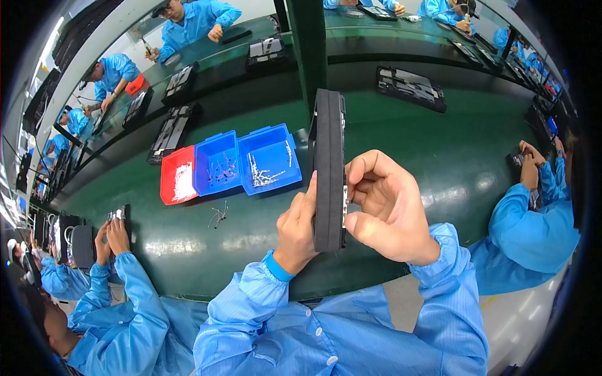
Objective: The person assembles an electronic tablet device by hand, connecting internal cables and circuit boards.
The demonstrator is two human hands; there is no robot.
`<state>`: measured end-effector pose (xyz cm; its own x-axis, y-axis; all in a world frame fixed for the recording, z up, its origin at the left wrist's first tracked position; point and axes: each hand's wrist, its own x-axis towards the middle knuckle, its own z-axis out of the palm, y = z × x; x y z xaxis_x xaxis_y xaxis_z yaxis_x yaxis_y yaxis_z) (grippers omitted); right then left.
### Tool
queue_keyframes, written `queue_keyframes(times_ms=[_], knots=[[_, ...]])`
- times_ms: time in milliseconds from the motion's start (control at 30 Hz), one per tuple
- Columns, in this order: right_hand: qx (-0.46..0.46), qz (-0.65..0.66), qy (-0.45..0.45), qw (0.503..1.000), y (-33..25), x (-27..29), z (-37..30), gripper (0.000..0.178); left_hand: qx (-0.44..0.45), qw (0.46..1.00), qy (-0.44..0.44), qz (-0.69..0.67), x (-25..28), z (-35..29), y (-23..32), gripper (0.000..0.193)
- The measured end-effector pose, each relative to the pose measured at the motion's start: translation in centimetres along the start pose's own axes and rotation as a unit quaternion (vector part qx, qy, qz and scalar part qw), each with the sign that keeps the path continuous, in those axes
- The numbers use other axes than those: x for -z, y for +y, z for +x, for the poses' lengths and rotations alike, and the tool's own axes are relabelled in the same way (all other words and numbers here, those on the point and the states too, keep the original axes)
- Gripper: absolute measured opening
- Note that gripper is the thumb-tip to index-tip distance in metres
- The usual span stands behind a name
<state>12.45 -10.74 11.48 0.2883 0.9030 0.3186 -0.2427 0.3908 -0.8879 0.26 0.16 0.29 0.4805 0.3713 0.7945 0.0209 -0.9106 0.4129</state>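
A long black rectangular electronic unit is held up on edge in front of me. My left hand grips it from the left, near its lower end, with a blue band round the wrist. On the other side, my right hand has its fingers curled and its thumb bent close to small metal fittings on the unit's side. Whatever lies between those fingertips is too small to make out. To the left of the unit lie a few thin wired parts on the green table.
A red bin of white pieces adjoins a blue bin with wired parts and another blue bin with small pale parts. Similar units lie farther back. A green post rises ahead. Co-workers sit on both sides.
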Motion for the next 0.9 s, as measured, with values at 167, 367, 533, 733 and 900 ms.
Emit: queue_keyframes(times_ms=[167,367,533,733,900], knots=[[-0.003,-0.037,-0.004,0.999,-0.2,-0.2,-0.4,0.044,0.049,0.997,0.001,-0.055,-0.6,-0.9,-0.1,0.067],[0.097,-0.080,0.128,0.984,-0.2,4.4,-1.7,0.034,0.098,0.981,0.059,-0.157,-1.3,-1.3,-0.6,0.029],[-0.125,-0.263,0.210,0.933,3.1,9.8,-9.2,0.064,0.307,0.854,-0.018,-0.420,2.0,0.5,3.4,0.014],[-0.096,-0.002,0.314,0.945,4.3,7.9,-12.4,0.045,0.478,0.677,-0.238,-0.506,0.1,3.8,2.3,0.048],[-0.055,-0.042,0.351,0.934,4.4,13.6,-5.2,0.031,0.494,0.720,-0.294,-0.388,0.4,1.5,0.1,0.093]])
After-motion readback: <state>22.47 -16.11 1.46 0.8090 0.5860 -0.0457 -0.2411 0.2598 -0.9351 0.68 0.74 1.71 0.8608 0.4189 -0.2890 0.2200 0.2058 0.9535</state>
